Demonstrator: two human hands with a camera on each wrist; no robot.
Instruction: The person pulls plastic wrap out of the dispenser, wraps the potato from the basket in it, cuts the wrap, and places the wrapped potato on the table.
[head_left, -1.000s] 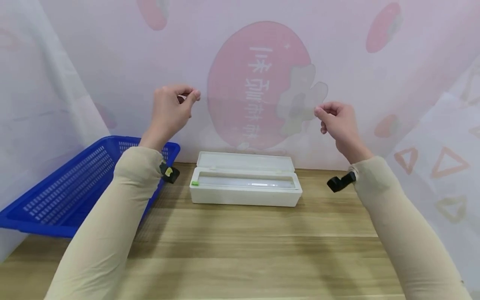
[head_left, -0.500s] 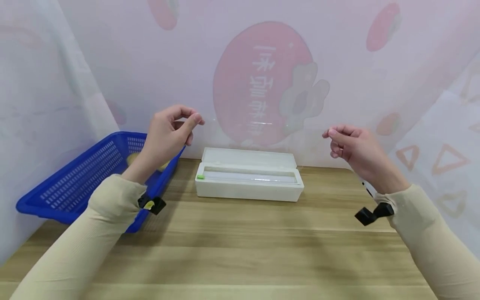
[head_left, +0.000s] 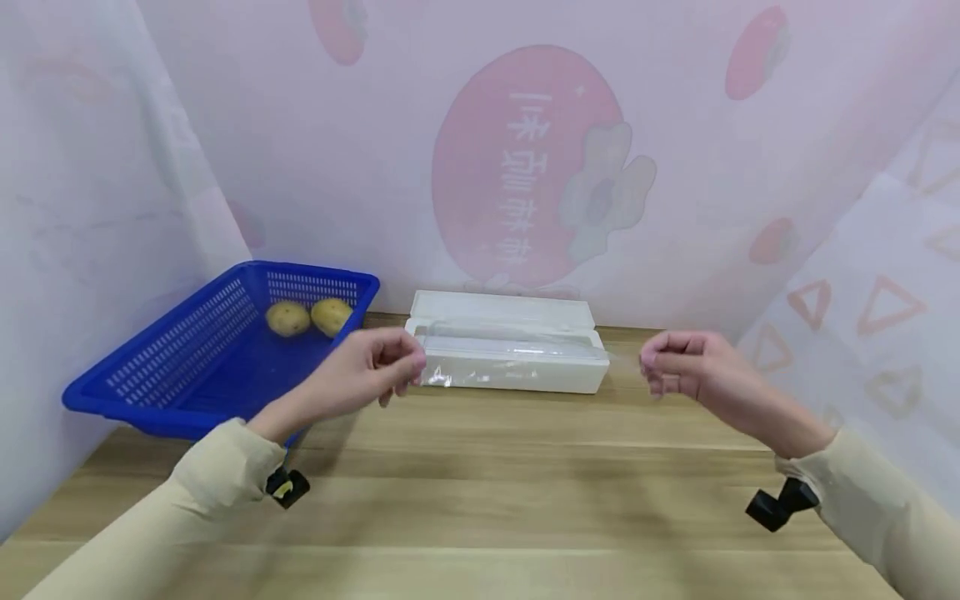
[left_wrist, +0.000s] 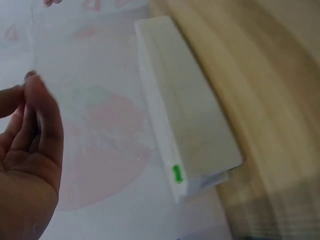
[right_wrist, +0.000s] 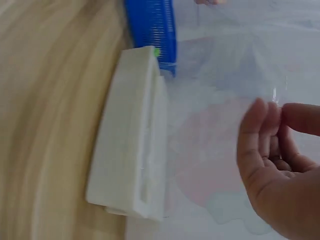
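Observation:
A sheet of clear plastic wrap (head_left: 444, 374) stretches between my two hands, showing mostly as glints and faint creases. My left hand (head_left: 367, 377) pinches its left edge between thumb and fingers. On the other side my right hand (head_left: 708, 377) pinches the right edge, where a bright glint shows at the fingertips in the right wrist view. Behind the sheet stands a long white plastic-wrap box (left_wrist: 187, 100) with its lid (head_left: 502, 309) tipped back and a roll visible inside. A small green piece (left_wrist: 177, 173) sits at one end of the box.
A blue plastic basket (head_left: 142, 354) stands on the left of the wooden table (head_left: 480, 500). Two potatoes, one (head_left: 288, 318) beside the other (head_left: 331, 316), lie at its far end. A printed cloth (head_left: 675, 83) hangs behind the table.
Both hands have come down from in front of the backdrop to the height of the box, the plastic wrap lowering with them. The potatoes have come into sight.

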